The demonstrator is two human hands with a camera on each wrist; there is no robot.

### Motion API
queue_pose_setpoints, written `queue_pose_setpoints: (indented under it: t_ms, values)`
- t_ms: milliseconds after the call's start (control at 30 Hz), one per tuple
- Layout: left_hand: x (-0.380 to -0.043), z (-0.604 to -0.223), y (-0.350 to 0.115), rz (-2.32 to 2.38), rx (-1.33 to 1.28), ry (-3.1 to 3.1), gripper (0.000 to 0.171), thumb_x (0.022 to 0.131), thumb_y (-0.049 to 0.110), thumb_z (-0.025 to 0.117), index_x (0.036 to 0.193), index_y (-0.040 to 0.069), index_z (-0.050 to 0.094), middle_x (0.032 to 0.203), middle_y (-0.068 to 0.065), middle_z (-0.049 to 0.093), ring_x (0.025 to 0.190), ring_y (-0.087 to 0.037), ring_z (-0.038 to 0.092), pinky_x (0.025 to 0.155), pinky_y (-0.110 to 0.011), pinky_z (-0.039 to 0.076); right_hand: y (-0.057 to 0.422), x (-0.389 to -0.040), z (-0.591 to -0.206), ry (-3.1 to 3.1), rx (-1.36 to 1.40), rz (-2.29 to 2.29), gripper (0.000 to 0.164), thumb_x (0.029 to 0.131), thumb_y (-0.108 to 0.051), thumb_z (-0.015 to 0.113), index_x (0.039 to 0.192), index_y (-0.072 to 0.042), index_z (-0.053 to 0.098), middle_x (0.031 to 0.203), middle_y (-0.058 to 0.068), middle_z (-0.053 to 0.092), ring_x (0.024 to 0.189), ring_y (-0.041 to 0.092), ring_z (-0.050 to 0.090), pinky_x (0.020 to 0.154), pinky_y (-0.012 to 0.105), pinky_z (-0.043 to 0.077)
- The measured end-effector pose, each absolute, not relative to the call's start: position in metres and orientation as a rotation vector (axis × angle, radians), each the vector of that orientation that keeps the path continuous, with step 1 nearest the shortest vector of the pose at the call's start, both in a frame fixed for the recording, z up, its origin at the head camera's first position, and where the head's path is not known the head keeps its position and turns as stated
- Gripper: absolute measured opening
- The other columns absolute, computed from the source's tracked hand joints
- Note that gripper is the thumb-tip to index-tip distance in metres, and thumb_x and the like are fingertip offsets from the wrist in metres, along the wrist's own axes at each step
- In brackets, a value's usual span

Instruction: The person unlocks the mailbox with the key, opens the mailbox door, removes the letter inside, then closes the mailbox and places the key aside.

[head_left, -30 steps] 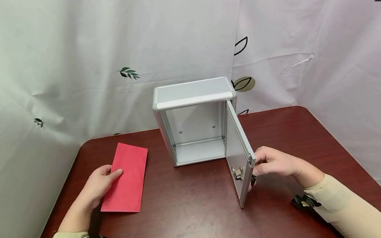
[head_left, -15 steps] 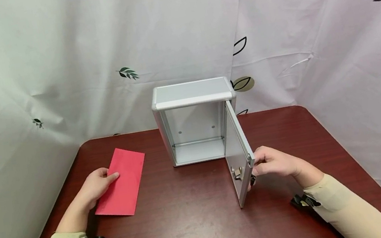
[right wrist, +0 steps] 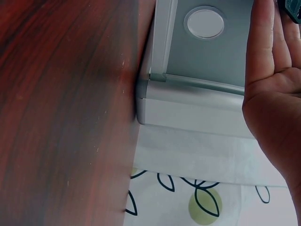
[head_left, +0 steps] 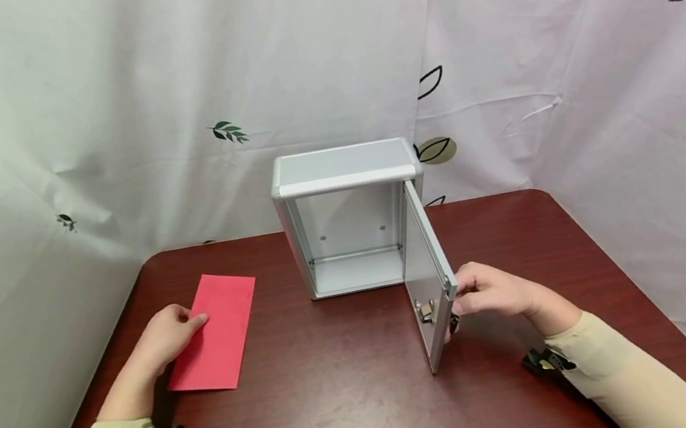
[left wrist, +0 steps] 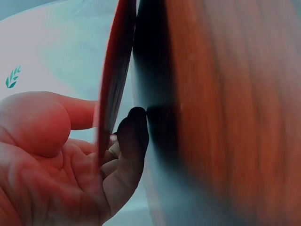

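A flat red envelope (head_left: pixel 221 334) is pinched by my left hand (head_left: pixel 167 335) along its left edge, thumb on top. In the left wrist view the envelope (left wrist: pixel 113 80) stands edge-on between thumb and curled fingers, just off the wood. A silver metal box (head_left: pixel 345 168) faces me with its hinged door (head_left: pixel 427 260) swung out on the right. My right hand (head_left: pixel 493 291) is at the door's outer side, holding the dark key (head_left: pixel 454 323) between thumb and fingers. Only part of this grip shows; the right wrist view catches the key (right wrist: pixel 292 10) against the fingers.
Everything rests on a dark red-brown wooden table (head_left: pixel 347 408). A white patterned cloth (head_left: pixel 316 46) hangs behind and along both sides. A lock latch (head_left: pixel 426 311) juts from the door's inner face.
My left hand has drawn the envelope slightly left and toward me, lowering it nearer the tabletop. My right hand and the swung-out door have stayed in place.
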State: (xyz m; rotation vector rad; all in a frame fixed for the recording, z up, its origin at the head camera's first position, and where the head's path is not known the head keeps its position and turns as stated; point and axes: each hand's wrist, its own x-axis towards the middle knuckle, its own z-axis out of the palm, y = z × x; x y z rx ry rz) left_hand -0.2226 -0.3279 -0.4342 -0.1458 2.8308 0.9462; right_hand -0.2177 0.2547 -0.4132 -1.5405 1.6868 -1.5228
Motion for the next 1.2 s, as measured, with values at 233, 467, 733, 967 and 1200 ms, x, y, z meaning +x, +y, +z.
queue_pose_setpoints:
  t_ms: [233,467,733,967,1200]
  values:
    - [-0.222,-0.429,-0.331,0.732,-0.105,2.916,0.041,0.108,0.025,0.069,0.114,-0.015,0.062,0.097,-0.024,0.067,0.081,-0.031,0.061,0.066,-0.039,0.050,0.254,-0.216,-0.412,1.745,-1.525,-1.509,0.038,0.098,0.017,0.052,0.108,-0.002,0.082,0.092,0.017,0.083,0.076,0.039,0.077,0.071,0.043,0.065]
    - [-0.220,-0.426,-0.330,0.626,-0.106,2.928,0.049,0.105,0.032,0.075,0.115,-0.014,0.062,0.096,-0.023,0.068,0.080,-0.032,0.063,0.068,-0.043,0.051,0.253,-0.216,-0.411,1.738,-1.518,-1.510,0.038,0.098,0.017,0.051,0.108,-0.002,0.083,0.092,0.017,0.083,0.077,0.037,0.078,0.073,0.040,0.066]
    - [-0.217,-0.423,-0.328,0.580,-0.146,2.914,0.055,0.102,0.037,0.077,0.118,-0.013,0.062,0.097,-0.023,0.069,0.081,-0.033,0.064,0.070,-0.047,0.053,0.253,-0.216,-0.412,1.703,-1.525,-1.515,0.039,0.100,0.017,0.049,0.110,0.000,0.082,0.094,0.018,0.083,0.077,0.044,0.077,0.077,0.041,0.067]
    - [-0.215,-0.421,-0.329,0.547,-0.161,2.918,0.056,0.102,0.038,0.076,0.120,-0.013,0.061,0.100,-0.024,0.069,0.082,-0.033,0.066,0.071,-0.050,0.055,0.254,-0.217,-0.412,1.748,-1.516,-1.503,0.038,0.099,0.017,0.051,0.108,-0.002,0.083,0.092,0.016,0.083,0.077,0.037,0.078,0.073,0.041,0.066]
    - [-0.215,-0.418,-0.321,0.528,-0.124,2.970,0.058,0.106,0.043,0.071,0.124,-0.011,0.062,0.114,-0.029,0.071,0.092,-0.040,0.069,0.074,-0.055,0.054,0.255,-0.215,-0.412,1.744,-1.491,-1.511,0.037,0.098,0.016,0.053,0.108,-0.002,0.083,0.092,0.017,0.083,0.076,0.044,0.077,0.074,0.040,0.067]
